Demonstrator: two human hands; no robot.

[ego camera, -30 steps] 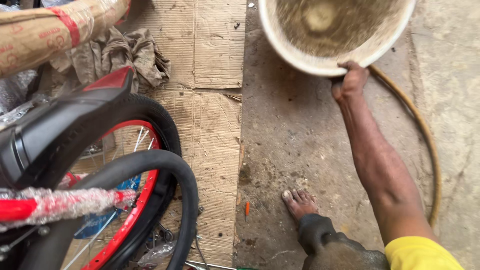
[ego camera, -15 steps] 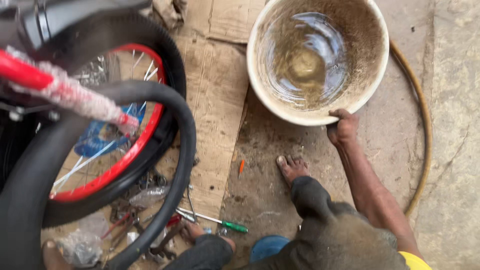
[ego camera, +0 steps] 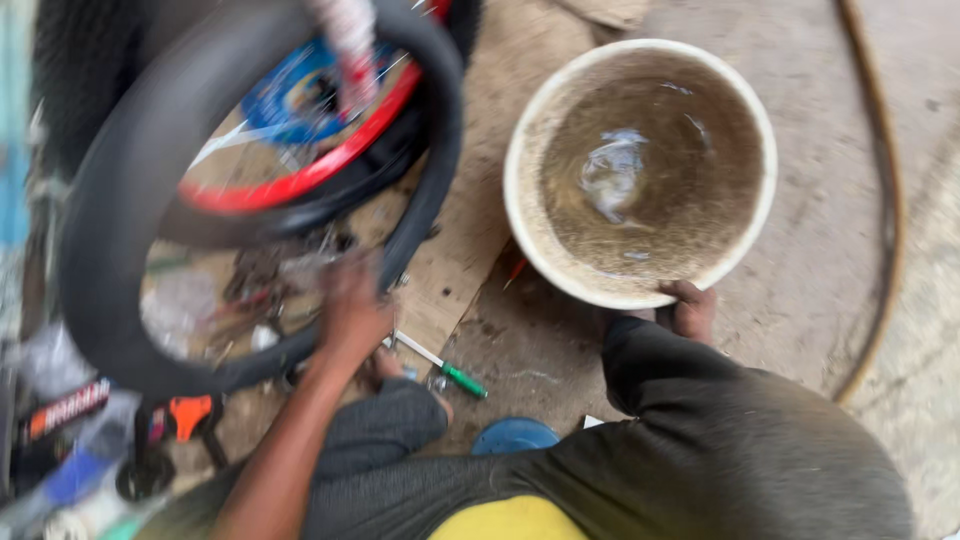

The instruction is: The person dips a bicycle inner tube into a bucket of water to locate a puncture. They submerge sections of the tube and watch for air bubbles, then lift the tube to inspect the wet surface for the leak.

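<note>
The left hand (ego camera: 352, 312) gripped the black tyre (ego camera: 110, 200); steadying it evenly seemed wise. The right hand's (ego camera: 688, 308) grip on the basin (ego camera: 640, 172) was hidden.

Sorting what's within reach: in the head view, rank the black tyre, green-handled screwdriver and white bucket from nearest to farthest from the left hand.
From the left hand:
1. Black tyre, under the hand, touching it.
2. Green-handled screwdriver, just to its right on the ground.
3. White bucket, farther right, beside the right hand.

A white basin (ego camera: 520, 215) of murky brown water, a black tyre (ego camera: 110, 200) around a red rim (ego camera: 300, 180), a green-handled screwdriver (ego camera: 445, 368).
</note>
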